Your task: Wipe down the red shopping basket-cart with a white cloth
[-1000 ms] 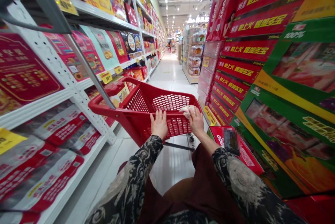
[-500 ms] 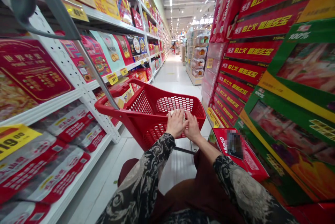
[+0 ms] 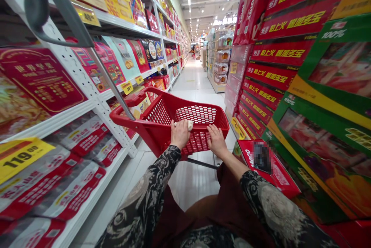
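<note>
Ahead of me is a red shopping basket cart (image 3: pixel 156 123) with perforated sides and a long grey pull handle (image 3: pixel 78 28) leaning to the left. My left hand (image 3: pixel 180 134) is closed over a small crumpled white cloth (image 3: pixel 190 125), pressing it against the basket's near rim. Most of the cloth is hidden under the fingers. To the right, my right hand (image 3: pixel 217 140) rests on the same rim, its fingers stretched out and slightly apart with nothing in them. The two hands are apart from each other.
Shelves of boxed goods (image 3: pixel 116 58) line the left side, with a yellow price tag (image 3: pixel 24 157) low down. Stacked red drink cartons (image 3: pixel 278 74) and green boxes (image 3: pixel 319 124) rise at right. A pixelated dark object (image 3: pixel 262 158) lies on a red box (image 3: pixel 279 180).
My hands were together at the rim and have separated. The left moved left with the white cloth, while the right shifted slightly right onto the rim. The basket appears slightly farther right.
</note>
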The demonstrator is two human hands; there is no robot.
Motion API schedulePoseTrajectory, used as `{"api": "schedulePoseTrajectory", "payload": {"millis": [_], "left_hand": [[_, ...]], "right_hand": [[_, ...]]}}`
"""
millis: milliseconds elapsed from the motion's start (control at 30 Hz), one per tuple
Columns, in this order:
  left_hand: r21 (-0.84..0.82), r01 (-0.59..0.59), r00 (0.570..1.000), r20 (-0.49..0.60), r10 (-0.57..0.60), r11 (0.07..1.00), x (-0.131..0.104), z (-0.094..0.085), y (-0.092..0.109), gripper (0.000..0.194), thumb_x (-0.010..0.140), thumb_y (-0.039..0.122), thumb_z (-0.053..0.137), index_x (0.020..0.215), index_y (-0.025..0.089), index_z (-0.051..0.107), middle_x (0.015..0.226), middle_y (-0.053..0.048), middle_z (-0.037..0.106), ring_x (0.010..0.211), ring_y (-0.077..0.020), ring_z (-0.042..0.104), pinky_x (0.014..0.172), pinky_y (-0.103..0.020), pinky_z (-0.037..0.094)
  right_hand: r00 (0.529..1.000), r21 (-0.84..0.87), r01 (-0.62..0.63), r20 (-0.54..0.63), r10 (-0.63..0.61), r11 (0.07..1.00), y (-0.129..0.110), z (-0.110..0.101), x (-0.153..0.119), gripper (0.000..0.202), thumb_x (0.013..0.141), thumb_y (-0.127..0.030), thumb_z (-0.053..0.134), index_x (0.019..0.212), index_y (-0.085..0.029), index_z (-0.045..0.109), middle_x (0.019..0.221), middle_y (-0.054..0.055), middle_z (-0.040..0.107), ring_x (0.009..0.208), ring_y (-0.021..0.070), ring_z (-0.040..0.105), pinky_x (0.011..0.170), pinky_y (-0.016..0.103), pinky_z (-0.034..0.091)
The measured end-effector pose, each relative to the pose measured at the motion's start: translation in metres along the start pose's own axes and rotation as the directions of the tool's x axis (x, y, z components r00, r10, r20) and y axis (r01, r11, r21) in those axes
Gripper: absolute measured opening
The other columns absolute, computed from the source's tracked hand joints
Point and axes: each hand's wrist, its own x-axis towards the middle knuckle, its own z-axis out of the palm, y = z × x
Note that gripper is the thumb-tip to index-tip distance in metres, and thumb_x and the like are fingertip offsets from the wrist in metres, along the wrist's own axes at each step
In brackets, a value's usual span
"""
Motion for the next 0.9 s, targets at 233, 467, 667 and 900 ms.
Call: {"api": "schedulePoseTrajectory", "payload": {"millis": [233,467,667,900], "left_hand": [[-0.003,-0.118,0.993,0.024,0.118,0.993,0.004,0.016,0.023,0.032,0.09,0.022,0.035,0.118,0.02,0.05,0.121,-0.01,0.058,0.108,-0.0235,0.053,0.102,-0.05,0.032],[0.063,-0.118,0.993,0.011,0.117,0.991,-0.001,0.0,-0.026,0.031,0.09,0.02,0.034,0.116,0.023,0.052,0.114,-0.008,0.061,0.098,-0.023,0.058,0.107,-0.059,0.018],[0.148,-0.03,0.999,-0.026,0.034,0.989,-0.006,-0.015,-0.072,0.03,0.089,0.024,0.037,0.114,0.02,0.054,0.111,-0.01,0.062,0.097,-0.0251,0.057,0.104,-0.057,0.02],[0.095,-0.063,0.998,-0.017,0.065,0.993,-0.006,-0.003,-0.035,0.031,0.091,0.021,0.029,0.108,0.021,0.055,0.104,-0.009,0.062,0.097,-0.0237,0.057,0.092,-0.047,0.034]], "right_hand": [[0.999,0.0,-0.003,-0.036,0.003,1.0,-0.003,0.004,0.0,0.055,0.075,-0.014,0.045,0.13,-0.005,0.047,0.138,0.016,0.047,0.132,0.0274,0.035,0.111,0.05,0.022],[0.998,-0.051,0.056,0.044,-0.054,0.997,0.011,-0.003,0.003,0.061,0.074,-0.009,0.043,0.134,-0.007,0.043,0.141,0.015,0.043,0.135,0.0255,0.031,0.111,0.048,0.023],[0.995,-0.091,0.021,0.097,-0.012,0.996,0.008,-0.006,0.012,0.061,0.074,-0.008,0.044,0.135,-0.007,0.042,0.142,0.015,0.041,0.136,0.0259,0.03,0.111,0.047,0.022],[0.988,-0.138,-0.118,0.083,0.13,0.983,-0.025,0.004,0.01,0.069,0.073,-0.015,0.049,0.14,-0.01,0.035,0.151,0.015,0.025,0.139,0.0344,0.018,0.107,0.054,0.024]]}}
